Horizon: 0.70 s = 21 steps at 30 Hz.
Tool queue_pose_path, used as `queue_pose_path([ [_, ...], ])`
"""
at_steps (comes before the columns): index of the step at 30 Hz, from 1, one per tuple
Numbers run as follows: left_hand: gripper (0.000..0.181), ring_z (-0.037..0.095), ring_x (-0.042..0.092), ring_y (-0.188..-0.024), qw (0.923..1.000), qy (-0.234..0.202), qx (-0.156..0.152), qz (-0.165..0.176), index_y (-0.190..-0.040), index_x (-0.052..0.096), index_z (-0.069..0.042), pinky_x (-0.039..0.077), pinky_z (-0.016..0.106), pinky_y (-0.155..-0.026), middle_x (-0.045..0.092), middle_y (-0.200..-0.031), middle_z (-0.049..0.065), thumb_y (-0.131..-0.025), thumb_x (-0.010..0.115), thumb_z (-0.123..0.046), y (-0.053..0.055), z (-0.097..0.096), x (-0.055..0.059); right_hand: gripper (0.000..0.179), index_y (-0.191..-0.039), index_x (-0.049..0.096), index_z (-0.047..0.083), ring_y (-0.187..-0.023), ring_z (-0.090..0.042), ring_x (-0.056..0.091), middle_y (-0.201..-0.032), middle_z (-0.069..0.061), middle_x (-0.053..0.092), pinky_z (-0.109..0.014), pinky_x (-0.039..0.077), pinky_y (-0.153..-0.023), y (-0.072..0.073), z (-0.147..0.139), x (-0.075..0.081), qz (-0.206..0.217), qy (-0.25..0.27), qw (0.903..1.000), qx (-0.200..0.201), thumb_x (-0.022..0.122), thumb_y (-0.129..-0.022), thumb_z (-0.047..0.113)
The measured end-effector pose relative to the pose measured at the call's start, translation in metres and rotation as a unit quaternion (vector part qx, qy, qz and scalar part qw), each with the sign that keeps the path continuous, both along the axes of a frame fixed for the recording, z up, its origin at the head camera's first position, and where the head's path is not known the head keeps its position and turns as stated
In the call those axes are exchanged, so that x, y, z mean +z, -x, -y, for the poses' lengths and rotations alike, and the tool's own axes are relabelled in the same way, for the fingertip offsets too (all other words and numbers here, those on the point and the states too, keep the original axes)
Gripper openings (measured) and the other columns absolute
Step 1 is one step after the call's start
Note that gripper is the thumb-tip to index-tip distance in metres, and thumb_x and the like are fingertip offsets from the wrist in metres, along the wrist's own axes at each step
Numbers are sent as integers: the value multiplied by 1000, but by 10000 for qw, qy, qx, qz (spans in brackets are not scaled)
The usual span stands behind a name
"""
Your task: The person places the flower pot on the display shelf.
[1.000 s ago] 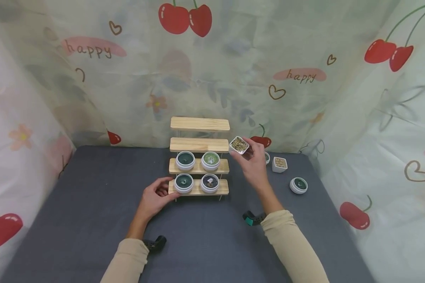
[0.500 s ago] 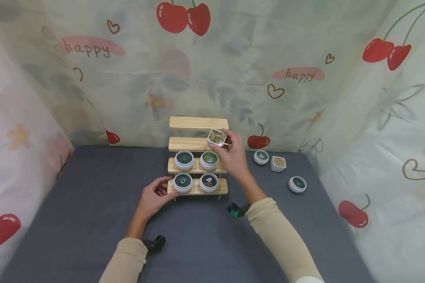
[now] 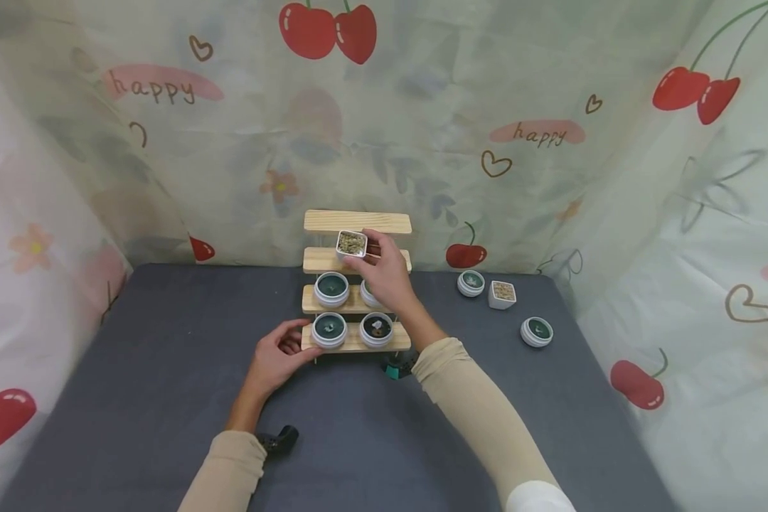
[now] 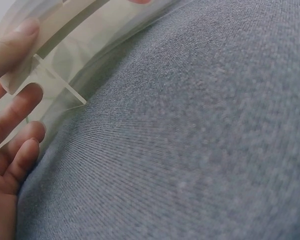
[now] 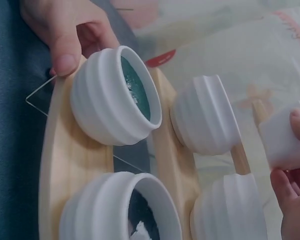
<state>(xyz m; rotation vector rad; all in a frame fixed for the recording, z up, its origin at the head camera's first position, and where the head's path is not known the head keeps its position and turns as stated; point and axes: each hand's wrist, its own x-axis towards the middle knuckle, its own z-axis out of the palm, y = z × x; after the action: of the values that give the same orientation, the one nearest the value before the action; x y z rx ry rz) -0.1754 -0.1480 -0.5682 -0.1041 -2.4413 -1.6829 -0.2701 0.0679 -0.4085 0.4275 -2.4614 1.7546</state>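
A wooden tiered stand (image 3: 357,221) with stepped boards is at the table's back. My left hand (image 3: 280,357) grips the left end of its lowest board; in the left wrist view the thumb (image 4: 26,31) lies on the board. My right hand (image 3: 389,274) pinches a small square white pot (image 3: 352,244) of grainy, greenish-tan filling at the left part of the second board from the top. Whether the pot touches the board is unclear. Round ribbed white pots (image 3: 331,288) with dark green filling stand on the two lower boards; my right hand partly covers one (image 3: 370,296).
To the right of the stand are two round white pots, one at the back (image 3: 471,283) and one nearer (image 3: 537,332), and another square pot (image 3: 502,294). A dark grey cloth (image 3: 166,398) covers the table. Printed curtains (image 3: 230,163) close off the back and sides.
My right hand has carried the square pot leftward from beside the stand to over the left part of the second board. My left hand keeps its grip on the lowest board.
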Motion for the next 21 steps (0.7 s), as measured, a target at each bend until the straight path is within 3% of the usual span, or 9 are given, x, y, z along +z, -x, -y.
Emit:
queue_pose_path([
  [8,60,10,60,-77,10000,-29,-20,-15,-128,67,-19,49,20,-69,68,-96,6,-74,93,-28,-1,1,1,64,-146,48,2,-127,-30,60,-138,-19,46,-30,52,-104,7,15,1,183,-116,9997,102,78,-91,12],
  [21,60,9,60,-76,9999,-106,-82,-24,-129,66,-19,49,20,-68,68,-97,7,-75,93,-27,1,1,-2,60,-140,47,-2,-123,-29,64,-136,-20,54,-28,54,-100,11,35,-2,253,-238,9994,-37,78,-90,9],
])
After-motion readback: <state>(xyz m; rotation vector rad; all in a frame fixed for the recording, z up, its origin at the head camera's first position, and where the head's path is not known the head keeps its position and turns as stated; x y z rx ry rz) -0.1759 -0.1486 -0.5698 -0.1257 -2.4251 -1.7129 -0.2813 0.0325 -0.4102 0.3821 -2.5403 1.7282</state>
